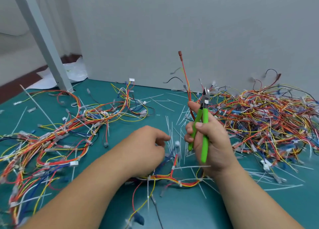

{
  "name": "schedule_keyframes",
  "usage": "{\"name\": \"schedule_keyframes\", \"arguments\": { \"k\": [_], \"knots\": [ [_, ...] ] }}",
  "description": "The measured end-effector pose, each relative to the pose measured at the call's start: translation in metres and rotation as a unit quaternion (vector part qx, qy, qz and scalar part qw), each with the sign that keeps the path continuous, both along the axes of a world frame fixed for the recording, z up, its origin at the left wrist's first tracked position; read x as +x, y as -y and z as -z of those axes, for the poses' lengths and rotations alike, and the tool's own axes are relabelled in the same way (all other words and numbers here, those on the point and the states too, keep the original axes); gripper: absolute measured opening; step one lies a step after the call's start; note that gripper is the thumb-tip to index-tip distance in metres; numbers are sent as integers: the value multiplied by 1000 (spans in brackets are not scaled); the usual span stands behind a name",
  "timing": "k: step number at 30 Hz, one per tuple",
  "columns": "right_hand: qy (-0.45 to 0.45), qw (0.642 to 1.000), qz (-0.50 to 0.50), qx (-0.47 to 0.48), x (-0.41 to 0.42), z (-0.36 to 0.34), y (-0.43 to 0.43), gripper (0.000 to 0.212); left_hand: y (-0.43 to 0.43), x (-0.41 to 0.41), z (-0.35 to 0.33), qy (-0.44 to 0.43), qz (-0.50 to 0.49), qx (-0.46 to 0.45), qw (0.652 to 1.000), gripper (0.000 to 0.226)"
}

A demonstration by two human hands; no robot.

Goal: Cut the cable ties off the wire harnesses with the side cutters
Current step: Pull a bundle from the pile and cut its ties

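Right grip (215,142): clasps side cutters (203,114) above harness (164,177).
Left grip (145,147): on harness, hold unclear.
Risk: blades nicking wire beside cable tie (179,183).

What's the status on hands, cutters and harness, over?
Right hand grips green side cutters, raised, tips up. Left hand down on front harness, grip hidden. Loose cut ties litter mat between hands.

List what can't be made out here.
Head view only.
1. Left hand: fingertips hidden under its own knuckles; grip unclear.
2. Cutters in right hand: tip motion-blurred; open or closed unclear.
3. Right pile: ties too small and blurred to count.
4. Left harness: cut off by left edge.
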State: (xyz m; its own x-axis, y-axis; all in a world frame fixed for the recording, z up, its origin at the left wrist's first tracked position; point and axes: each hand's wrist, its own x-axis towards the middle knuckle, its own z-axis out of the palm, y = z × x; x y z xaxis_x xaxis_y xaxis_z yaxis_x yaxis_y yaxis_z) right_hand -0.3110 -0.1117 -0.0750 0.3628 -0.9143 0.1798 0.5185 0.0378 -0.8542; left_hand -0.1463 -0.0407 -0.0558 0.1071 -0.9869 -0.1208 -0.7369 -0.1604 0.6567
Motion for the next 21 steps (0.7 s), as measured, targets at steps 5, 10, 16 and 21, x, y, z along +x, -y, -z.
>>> {"name": "schedule_keyframes", "arguments": {
  "k": [5,10,16,21],
  "knots": [
    [9,1000,-23,-3,0,3,-1,68,19,-22,-6,-169,-105,-220,955,26],
    [7,997,-80,-13,2,1,-7,75,38,-39,10,-384,-77,-185,901,28],
    [-4,991,-127,-48,9,3,-13,78,44,-32,19,-451,-149,-206,856,10],
    [-13,996,-68,-55,9,5,-13,64,46,-28,19,-462,-191,-234,834,11]
  ]
}}
